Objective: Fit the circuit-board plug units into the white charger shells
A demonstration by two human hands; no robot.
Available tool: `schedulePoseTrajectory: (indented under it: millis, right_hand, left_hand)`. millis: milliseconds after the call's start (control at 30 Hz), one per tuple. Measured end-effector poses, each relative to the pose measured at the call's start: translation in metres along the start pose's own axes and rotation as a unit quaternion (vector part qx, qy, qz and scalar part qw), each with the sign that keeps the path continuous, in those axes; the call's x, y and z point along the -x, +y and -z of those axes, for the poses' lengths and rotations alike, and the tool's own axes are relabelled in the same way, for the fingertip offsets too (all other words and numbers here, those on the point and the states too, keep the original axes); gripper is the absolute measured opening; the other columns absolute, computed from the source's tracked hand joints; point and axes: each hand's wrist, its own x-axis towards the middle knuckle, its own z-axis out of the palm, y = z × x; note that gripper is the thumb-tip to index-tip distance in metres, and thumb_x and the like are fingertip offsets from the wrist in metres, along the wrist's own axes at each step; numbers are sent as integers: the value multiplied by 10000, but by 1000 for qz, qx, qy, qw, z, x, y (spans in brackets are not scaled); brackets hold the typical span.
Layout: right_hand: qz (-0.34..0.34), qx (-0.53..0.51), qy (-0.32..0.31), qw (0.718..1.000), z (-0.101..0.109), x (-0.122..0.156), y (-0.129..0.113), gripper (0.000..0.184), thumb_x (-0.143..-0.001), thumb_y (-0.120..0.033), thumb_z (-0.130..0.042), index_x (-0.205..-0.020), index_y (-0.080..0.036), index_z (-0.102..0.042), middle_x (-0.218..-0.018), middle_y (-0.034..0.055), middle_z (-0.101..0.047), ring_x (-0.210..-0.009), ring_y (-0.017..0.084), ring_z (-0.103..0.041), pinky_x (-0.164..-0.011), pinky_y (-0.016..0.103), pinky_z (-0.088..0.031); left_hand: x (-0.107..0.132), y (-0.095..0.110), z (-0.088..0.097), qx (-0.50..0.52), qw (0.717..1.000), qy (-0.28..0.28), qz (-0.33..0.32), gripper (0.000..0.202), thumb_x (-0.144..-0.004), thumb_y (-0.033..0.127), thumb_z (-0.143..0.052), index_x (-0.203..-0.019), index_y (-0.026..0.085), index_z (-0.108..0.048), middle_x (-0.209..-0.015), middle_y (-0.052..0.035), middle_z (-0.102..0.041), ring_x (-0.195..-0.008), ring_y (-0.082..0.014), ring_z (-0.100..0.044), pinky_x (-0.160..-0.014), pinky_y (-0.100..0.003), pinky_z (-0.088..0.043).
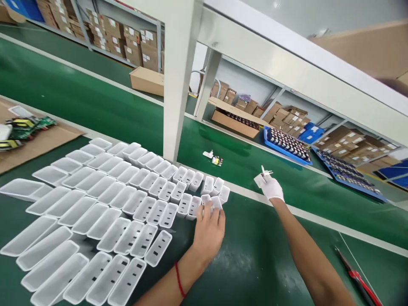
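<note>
Several rows of white plastic charger housings (105,204) lie open side up on the green bench. My left hand (208,231), bare with a red string at the wrist, rests fingers down on the housings at the right end of the rows, gripping one (211,201). My right hand (270,187) wears a white glove and reaches out over the green belt, pinching a small white plug part (263,175) with metal prongs.
A white post (178,80) rises from the bench edge behind the housings. A small circuit board piece (214,158) lies on the belt. Green circuit boards (24,127) sit on cardboard at left. Red-handled pliers (358,276) lie at lower right. Blue trays (288,146) and cartons fill the far side.
</note>
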Motion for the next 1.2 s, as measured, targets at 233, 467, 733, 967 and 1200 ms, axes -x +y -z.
schedulePoseTrajectory:
  millis: [233, 467, 733, 967, 1200]
  right_hand:
    - [184, -14, -6, 983, -15, 11, -68, 607, -908, -380, -496, -1473, -186, -391, -1397, 176, -514, -1325, 339, -414, -1096, 488, -316]
    - [269, -97, -134, 949, -61, -16, -136, 706, -804, -266, -660, -1463, -180, -420, -1473, 139, -461, -1369, 294, -388, -1122, 408, -306]
    - [97, -308, -164, 932, -42, -1, -98, 783, -829, -379, -646, -1480, -97, -316, -1043, 134, -677, -1014, 265, -615, -966, 448, -440]
    - [-13, -628, -180, 757, 13, 116, -19, 595, -806, -602, -600, -1255, -224, -500, -1066, 62, -666, -931, 223, -682, -855, 471, -557]
    - [22, -762, -171, 625, 51, 212, -5, 890, -635, -314, -870, -1377, -328, -378, -1045, 40, -676, -1027, 294, -675, -967, 543, -484]
  left_hand:
    - [18, 18, 0, 148, 979, -24, -137, 273, -812, 106, -483, -1013, 114, -668, -1063, -165, -662, -1066, -325, -596, -950, -501, -478]
    - [27, 17, -4, 209, 960, -179, -43, 624, -867, 378, -544, -1438, 173, -398, -1397, -207, -518, -1224, -373, -541, -977, -484, -503]
    - [16, 13, -3, 273, 924, -268, -8, 756, -840, 338, -603, -1480, 71, -300, -1381, -230, -527, -1240, -386, -516, -1052, -566, -421]
    - [7, 4, -9, 357, 890, -284, -2, 700, -888, 300, -582, -1505, 194, -269, -1448, -159, -486, -1367, -328, -411, -1106, -535, -374]
    - [7, 9, -4, 450, 847, -278, 51, 503, -809, 244, -699, -1276, 227, -513, -1284, -121, -544, -1198, -264, -563, -998, -417, -499]
